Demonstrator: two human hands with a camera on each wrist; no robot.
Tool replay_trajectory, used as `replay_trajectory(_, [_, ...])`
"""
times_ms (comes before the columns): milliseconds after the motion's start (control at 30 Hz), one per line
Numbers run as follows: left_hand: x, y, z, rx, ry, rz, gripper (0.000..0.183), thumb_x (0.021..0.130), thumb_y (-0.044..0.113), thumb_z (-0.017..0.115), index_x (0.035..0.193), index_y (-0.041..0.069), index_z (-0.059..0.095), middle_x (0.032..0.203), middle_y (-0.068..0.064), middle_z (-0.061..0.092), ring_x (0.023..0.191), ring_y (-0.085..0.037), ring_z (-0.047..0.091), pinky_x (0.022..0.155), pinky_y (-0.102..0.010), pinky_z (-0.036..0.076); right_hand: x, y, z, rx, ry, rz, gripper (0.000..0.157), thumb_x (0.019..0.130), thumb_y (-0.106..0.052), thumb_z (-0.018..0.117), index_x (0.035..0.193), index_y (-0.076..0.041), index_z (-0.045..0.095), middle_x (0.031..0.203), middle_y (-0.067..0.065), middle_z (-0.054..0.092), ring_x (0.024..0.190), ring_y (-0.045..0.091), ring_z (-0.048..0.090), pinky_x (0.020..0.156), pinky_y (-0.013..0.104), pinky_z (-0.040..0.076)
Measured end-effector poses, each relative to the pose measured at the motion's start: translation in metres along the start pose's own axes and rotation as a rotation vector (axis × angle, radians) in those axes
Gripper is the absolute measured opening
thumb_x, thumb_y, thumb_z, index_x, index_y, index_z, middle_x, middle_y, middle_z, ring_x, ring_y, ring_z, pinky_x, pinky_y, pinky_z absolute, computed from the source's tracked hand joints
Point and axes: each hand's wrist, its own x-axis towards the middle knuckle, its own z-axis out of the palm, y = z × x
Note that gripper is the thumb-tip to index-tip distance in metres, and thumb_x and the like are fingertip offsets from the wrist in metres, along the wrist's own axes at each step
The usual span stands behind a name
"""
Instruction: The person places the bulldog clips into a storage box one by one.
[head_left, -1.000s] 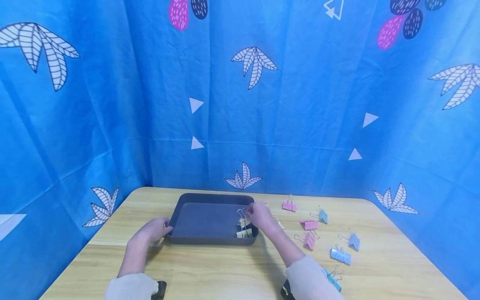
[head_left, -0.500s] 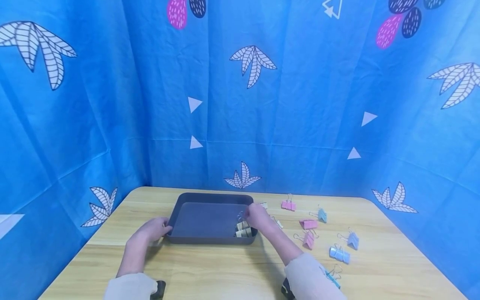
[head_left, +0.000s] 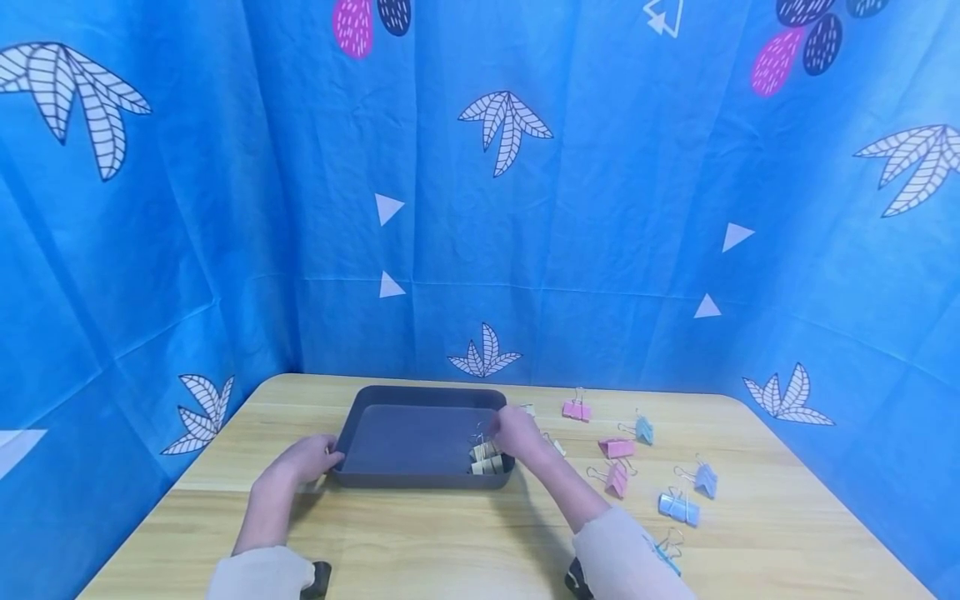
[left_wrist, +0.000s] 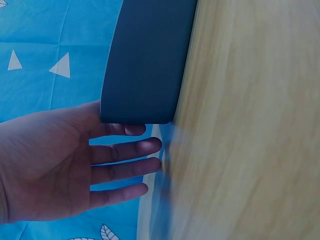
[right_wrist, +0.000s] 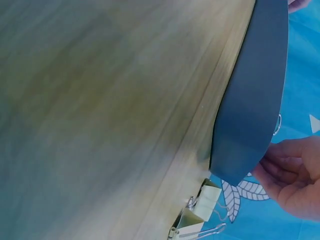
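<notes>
A dark grey rectangular tray (head_left: 420,482) lies on the table. My left hand (head_left: 303,460) holds its left rim; in the left wrist view the other fingers (left_wrist: 125,171) stretch along the outside and the tray wall hides the thumb. Inside the tray's right end sit pale yellow binder clips (head_left: 486,465) with wire handles. My right hand (head_left: 517,432) reaches over the right rim, its fingertips pinching at the wire handle of a binder clip (head_left: 483,451); the contact is small and partly hidden. In the right wrist view the tray wall covers those fingertips.
Two pale yellow clips (right_wrist: 206,200) lie just right of the tray. Farther right are pink clips (head_left: 577,410), a green clip (head_left: 644,430) and blue clips (head_left: 679,507). A blue patterned curtain (head_left: 480,250) hangs behind the wooden table (head_left: 420,542).
The yellow clip under my right hand has gone from tilted up to lying lower beside the other clip. My right hand has barely shifted. The left hand stays on the tray.
</notes>
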Motion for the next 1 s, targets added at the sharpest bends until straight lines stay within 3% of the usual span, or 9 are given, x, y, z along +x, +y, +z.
replay_trajectory(233, [0.000,0.000,0.000,-0.008,-0.004,-0.005,0.020,0.093,0.011,0.048,0.102,-0.004,0.059,0.077,-0.005,0.055,0.073,-0.020,0.051,0.066,-0.040,0.045,0.000,0.000,-0.014,-0.024,0.030,-0.044,0.031,0.068,0.020,0.054,0.091,0.004,0.066,0.087,0.014,0.065,0.084,0.029,0.061,0.073,0.033,0.052])
replay_trajectory(467, [0.000,0.000,0.000,-0.015,-0.007,-0.011,0.023,0.093,0.011,0.049,0.105,-0.005,0.058,0.079,-0.006,0.056,0.074,-0.021,0.053,0.068,-0.041,0.046,0.000,0.004,-0.032,-0.055,0.051,-0.044,0.017,0.076,0.010,0.059,0.090,0.003,0.067,0.086,0.012,0.065,0.084,0.029,0.062,0.075,0.035,0.051])
replay_trajectory(700, [0.001,-0.001,0.000,-0.006,-0.006,-0.007,0.021,0.093,0.011,0.048,0.104,-0.004,0.058,0.079,-0.006,0.056,0.073,-0.021,0.052,0.066,-0.040,0.046,-0.004,0.023,-0.038,-0.068,0.061,-0.034,0.020,0.070,0.014,0.054,0.084,0.005,0.067,0.080,0.012,0.065,0.082,0.031,0.062,0.073,0.037,0.051])
replay_trajectory(1000, [0.001,-0.002,0.000,-0.015,-0.004,-0.008,0.021,0.093,0.011,0.049,0.103,-0.004,0.058,0.079,-0.006,0.056,0.074,-0.021,0.053,0.066,-0.040,0.046,-0.016,0.044,-0.045,-0.013,0.026,0.166,0.020,0.074,0.016,0.055,0.091,0.008,0.064,0.091,0.019,0.064,0.089,0.035,0.059,0.077,0.039,0.051])
